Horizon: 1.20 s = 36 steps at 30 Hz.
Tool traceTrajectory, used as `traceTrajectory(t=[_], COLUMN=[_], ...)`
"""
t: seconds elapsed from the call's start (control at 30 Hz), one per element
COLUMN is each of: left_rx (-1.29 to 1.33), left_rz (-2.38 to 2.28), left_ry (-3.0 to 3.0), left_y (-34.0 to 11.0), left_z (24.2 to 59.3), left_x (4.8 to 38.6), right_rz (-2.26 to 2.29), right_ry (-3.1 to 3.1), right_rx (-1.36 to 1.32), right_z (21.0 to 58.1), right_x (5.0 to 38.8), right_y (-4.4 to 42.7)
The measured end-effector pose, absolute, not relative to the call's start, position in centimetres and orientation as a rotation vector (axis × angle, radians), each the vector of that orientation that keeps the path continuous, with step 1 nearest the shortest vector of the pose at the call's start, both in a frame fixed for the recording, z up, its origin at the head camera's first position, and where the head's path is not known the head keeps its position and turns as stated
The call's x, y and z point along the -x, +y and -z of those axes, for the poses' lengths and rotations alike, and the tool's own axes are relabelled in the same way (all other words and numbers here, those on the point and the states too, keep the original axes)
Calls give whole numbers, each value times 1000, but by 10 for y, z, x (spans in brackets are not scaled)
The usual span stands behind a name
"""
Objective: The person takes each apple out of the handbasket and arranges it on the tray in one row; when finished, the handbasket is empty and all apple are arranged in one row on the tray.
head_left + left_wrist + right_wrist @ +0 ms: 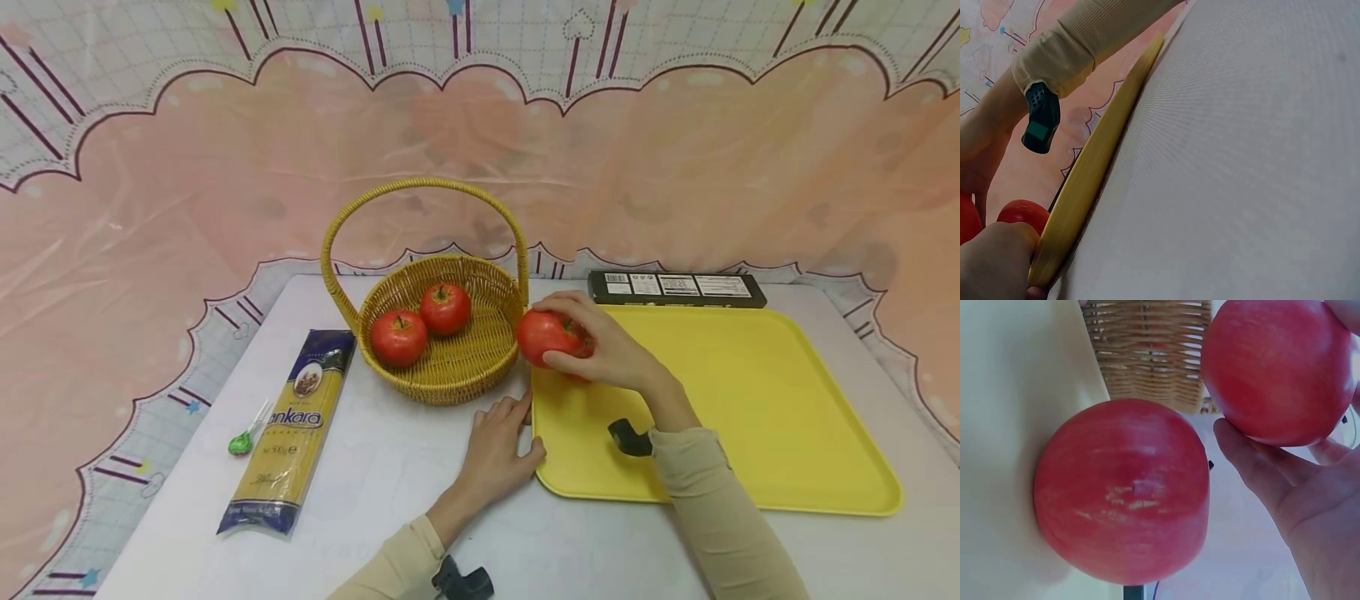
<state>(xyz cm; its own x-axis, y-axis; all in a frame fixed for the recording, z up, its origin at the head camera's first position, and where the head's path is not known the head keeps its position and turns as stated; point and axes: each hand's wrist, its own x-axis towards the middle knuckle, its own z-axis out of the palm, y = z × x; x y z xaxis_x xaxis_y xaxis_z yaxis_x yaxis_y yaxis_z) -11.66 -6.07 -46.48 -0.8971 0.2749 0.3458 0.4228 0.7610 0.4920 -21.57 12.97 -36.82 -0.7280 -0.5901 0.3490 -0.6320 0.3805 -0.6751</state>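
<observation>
My right hand [611, 350] holds a red apple [542, 337] above the left end of a yellow tray [735, 400], beside the basket. Fingers and thumb are round this apple [1279, 369] in the right wrist view. Another red apple [1125, 490] rests on the tray there, mostly hidden by the hand in the head view. At the tray's left edge, my left hand [491, 454] grips the rim, its thumb at the edge and a fingertip low against it in the left wrist view. Two red apples [399, 338] sit inside the woven basket [480, 354].
A tall handle [423, 182] arches over the basket. Left of it lie a yellow-and-blue pasta packet [288, 433] and a green-wrapped lollipop [241, 443]. Behind the tray is a long black box [675, 288]. A patterned cloth [525, 167] hangs behind the white table [375, 483].
</observation>
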Motion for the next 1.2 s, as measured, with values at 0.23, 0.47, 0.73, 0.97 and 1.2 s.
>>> traceTrajectory(t=[0.23, 0.47, 0.73, 0.97, 1.2], left_rx=[540, 539, 546, 549, 557], left_rz=[840, 845, 859, 864, 861], left_ry=[-2718, -2710, -2680, -2694, -2681], left_y=[-61, -64, -64, -63, -61], left_z=[465, 465, 467, 469, 469], left_x=[117, 118, 119, 117, 116], right_rz=[-1302, -1297, -1265, -1287, -1268], right_ry=[-2573, -2573, -2612, -2648, -2674], right_rx=[-1099, -1056, -990, -893, -826], right_z=[369, 369, 365, 366, 349], right_x=[214, 211, 209, 207, 195], right_y=[136, 142, 151, 161, 164])
